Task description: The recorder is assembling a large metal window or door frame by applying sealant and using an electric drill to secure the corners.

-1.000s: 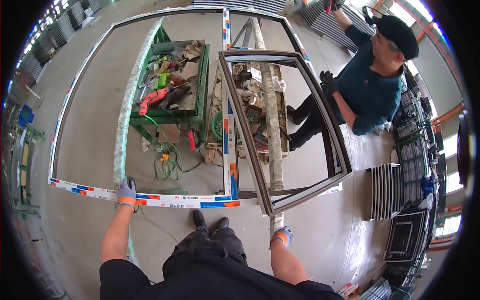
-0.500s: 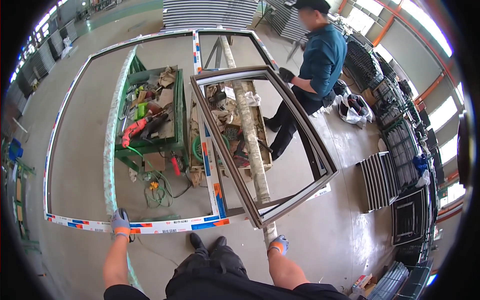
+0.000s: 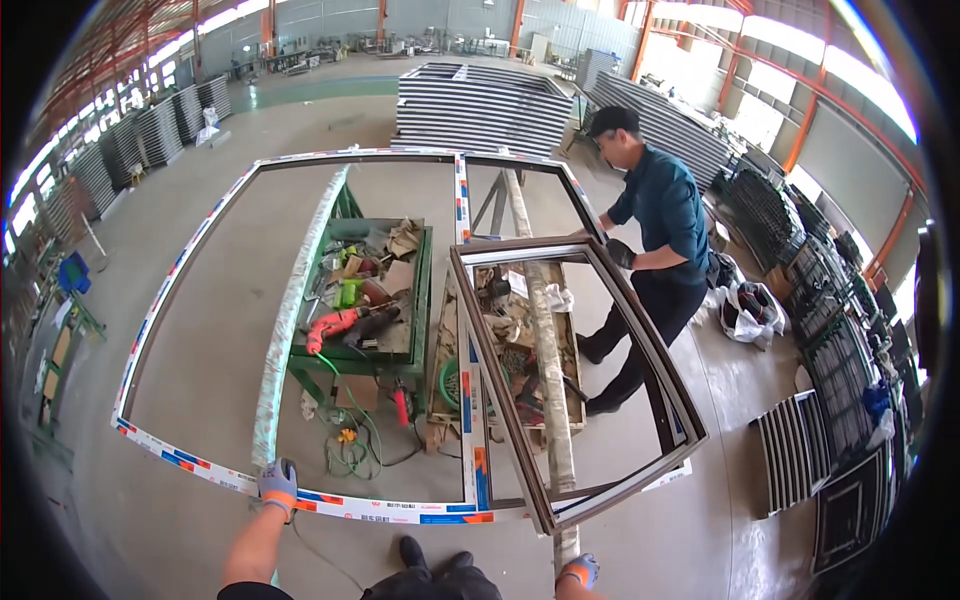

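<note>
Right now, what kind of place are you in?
Probably a window-making workshop. A big window frame lies across supports, stacks of metal profiles fill the hall, and a green workbench holds a drill and tools.

Daylight, bright, from roof panels [image 3: 850, 70] upper right, glaring there; soft shadows; sharp centre; strong fisheye bending and black corners toward rim.

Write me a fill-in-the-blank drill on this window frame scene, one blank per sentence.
1. The left hand grips the frame's ____ rail.
2. The co-worker stands at the brown sash's ____ end.
3. The cart under the frame is painted ____.
4. The right hand wears a ____.

Missing words: near; far; green; glove
</note>
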A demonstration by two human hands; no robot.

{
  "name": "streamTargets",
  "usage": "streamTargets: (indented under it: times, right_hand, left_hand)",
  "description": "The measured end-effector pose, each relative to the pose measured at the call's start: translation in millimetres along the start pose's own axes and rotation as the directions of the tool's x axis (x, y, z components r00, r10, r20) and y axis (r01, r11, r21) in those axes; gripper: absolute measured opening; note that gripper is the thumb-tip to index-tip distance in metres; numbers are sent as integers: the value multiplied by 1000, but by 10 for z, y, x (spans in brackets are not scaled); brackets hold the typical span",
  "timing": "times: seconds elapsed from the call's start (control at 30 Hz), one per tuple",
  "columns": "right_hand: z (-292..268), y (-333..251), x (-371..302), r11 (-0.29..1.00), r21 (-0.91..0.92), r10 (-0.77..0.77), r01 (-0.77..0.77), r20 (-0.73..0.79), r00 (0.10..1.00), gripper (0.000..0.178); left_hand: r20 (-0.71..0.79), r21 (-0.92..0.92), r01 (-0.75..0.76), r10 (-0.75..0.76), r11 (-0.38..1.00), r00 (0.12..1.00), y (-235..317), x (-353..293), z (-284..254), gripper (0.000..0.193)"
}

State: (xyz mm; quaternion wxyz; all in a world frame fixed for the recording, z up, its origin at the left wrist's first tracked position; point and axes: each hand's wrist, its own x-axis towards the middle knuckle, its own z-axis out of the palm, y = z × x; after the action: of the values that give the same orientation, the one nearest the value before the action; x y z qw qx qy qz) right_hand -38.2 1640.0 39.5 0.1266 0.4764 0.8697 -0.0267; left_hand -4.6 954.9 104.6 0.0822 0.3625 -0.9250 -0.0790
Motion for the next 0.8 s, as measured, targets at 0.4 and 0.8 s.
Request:
streamTargets:
  times: [0.4, 0.8]
  right_hand:
    - [116, -13, 59, 999, 27, -40, 39, 18, 999, 19]
    - [-460, -185, -198, 991, 126, -69, 40, 233, 970, 25]
  left_hand:
    - [-19, -44, -4, 3, 999, 1000, -67, -103, -112, 37]
    - [-15, -72, 67, -68, 995, 998, 48, -1, -221, 38]
